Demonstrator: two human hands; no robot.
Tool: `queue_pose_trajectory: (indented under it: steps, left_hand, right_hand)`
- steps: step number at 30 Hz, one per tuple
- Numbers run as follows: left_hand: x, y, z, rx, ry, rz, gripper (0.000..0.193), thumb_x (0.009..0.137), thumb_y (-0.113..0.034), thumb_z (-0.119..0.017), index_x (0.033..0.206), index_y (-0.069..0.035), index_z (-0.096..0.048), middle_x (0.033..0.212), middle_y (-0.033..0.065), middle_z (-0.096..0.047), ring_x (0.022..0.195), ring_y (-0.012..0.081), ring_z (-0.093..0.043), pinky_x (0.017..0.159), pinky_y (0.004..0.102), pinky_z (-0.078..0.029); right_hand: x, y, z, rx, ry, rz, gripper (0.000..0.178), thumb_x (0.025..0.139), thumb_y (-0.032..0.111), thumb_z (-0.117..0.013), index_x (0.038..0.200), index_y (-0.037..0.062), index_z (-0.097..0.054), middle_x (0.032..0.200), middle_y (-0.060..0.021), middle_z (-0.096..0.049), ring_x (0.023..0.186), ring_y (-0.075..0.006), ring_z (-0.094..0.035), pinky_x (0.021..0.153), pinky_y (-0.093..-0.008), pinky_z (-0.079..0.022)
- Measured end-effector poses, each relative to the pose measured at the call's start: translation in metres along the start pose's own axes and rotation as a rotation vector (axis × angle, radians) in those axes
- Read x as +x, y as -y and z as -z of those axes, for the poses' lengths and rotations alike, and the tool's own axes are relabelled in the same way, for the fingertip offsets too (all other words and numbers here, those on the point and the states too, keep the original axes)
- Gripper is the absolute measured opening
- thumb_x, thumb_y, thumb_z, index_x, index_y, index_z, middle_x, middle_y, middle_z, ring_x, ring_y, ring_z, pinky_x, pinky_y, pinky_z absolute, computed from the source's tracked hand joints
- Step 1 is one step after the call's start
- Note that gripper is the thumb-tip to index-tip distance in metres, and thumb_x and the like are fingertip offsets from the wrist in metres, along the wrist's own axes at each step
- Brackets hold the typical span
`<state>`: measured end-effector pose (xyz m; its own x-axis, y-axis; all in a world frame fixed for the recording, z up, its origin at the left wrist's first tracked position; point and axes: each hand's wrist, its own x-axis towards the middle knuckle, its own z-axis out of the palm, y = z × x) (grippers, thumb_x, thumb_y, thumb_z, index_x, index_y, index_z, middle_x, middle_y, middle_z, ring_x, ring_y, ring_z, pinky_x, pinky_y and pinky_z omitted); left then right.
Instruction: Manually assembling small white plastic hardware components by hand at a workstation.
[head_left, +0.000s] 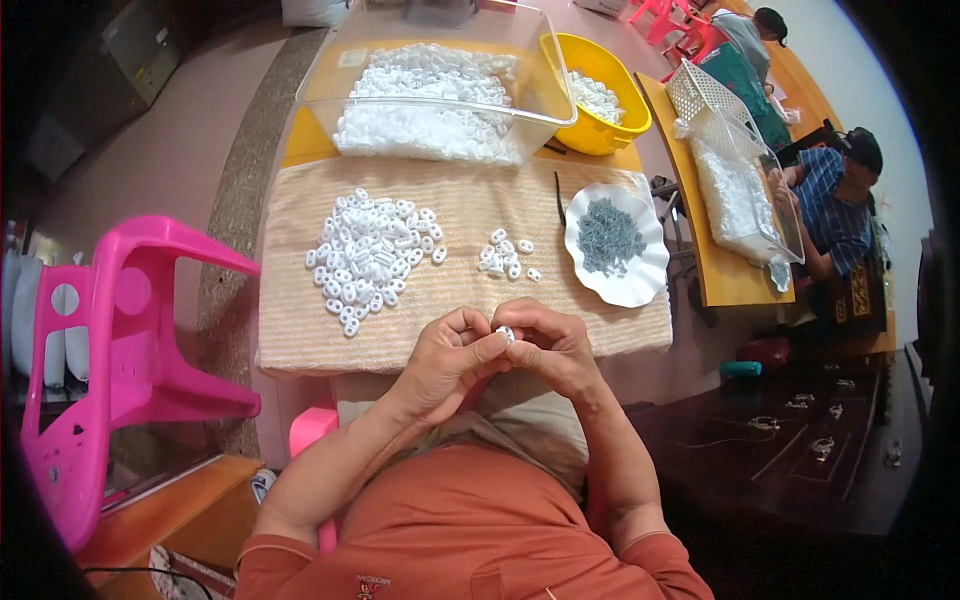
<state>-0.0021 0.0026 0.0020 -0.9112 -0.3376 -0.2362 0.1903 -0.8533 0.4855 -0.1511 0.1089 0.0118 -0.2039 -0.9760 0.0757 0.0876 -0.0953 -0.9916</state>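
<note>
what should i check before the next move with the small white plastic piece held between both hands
1. Small white plastic piece pinched between left hand and right hand: ok, it shows at the fingertips.
2. White scalloped plate of small grey metal parts within view to the right: ok.
3. Large pile of white plastic pieces on the woven beige mat: ok, well stocked.
4. Small separate group of white pieces kept apart from the large pile: ok.
5. Whether a grey part is already fitted in the held piece: cannot tell, fingers cover it.
6. Clear plastic tub of white pieces set behind the mat: ok.
</note>
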Motion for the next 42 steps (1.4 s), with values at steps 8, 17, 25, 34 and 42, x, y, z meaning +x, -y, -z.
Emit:
queue_pose_trajectory:
  steps: [8, 17, 25, 34, 42]
  left_hand:
    - [0.0, 0.001, 0.001, -0.012, -0.001, 0.035, 0.009, 0.089, -0.006, -0.064, 0.09, -0.006, -0.055, 0.091, 0.0066, -0.065, 0.08, 0.0143, -0.063, 0.075, 0.0273, -0.054]
    - [-0.003, 0.002, -0.001, -0.009, -0.006, 0.018, 0.007, 0.091, -0.009, -0.06, 0.093, -0.005, -0.055, 0.095, 0.0076, -0.064, 0.083, 0.0151, -0.063, 0.076, 0.0293, -0.056]
    - [-0.004, -0.001, -0.003, -0.048, -0.082, 0.015, 0.007, 0.092, -0.009, -0.059, 0.092, -0.004, -0.056, 0.097, 0.0102, -0.065, 0.08, 0.0123, -0.062, 0.073, 0.0274, -0.056]
    - [-0.003, 0.004, 0.003, 0.015, -0.096, 0.007, 0.007, 0.091, -0.01, -0.061, 0.09, -0.004, -0.058, 0.097, 0.0097, -0.065, 0.077, 0.0097, -0.061, 0.072, 0.0246, -0.056]
    - [-0.003, 0.006, 0.005, 0.047, -0.097, 0.003, 0.007, 0.091, -0.01, -0.062, 0.09, -0.005, -0.057, 0.096, 0.0095, -0.066, 0.078, 0.011, -0.062, 0.069, 0.026, -0.056]
  right_hand:
    - [0.0, 0.004, 0.001, 0.091, 0.008, -0.051, 0.02, 0.086, 0.0, -0.065, 0.105, -0.0032, -0.06, 0.108, -0.0111, -0.057, 0.095, -0.015, -0.056, 0.079, -0.0272, -0.049]
    - [0.0, 0.013, -0.002, 0.033, -0.026, -0.096, 0.013, 0.087, -0.001, -0.063, 0.099, -0.0017, -0.059, 0.104, -0.0088, -0.057, 0.091, -0.0146, -0.058, 0.077, -0.0276, -0.051]
    - [0.001, 0.025, 0.014, -0.332, -0.169, -0.185, 0.024, 0.083, 0.011, -0.063, 0.1, -0.0063, -0.061, 0.089, -0.0095, -0.063, 0.073, -0.0126, -0.062, 0.066, -0.0251, -0.051]
    - [-0.009, 0.024, -0.001, -0.017, -0.337, -0.227, 0.022, 0.09, 0.002, -0.059, 0.111, -0.0037, -0.06, 0.083, -0.0061, -0.063, 0.069, -0.0123, -0.063, 0.065, -0.025, -0.054]
    - [-0.03, 0.016, 0.0, -0.237, -0.191, -0.26, 0.024, 0.09, 0.014, -0.062, 0.104, -0.0053, -0.062, 0.085, -0.0054, -0.063, 0.072, -0.0112, -0.061, 0.063, -0.0245, -0.051]
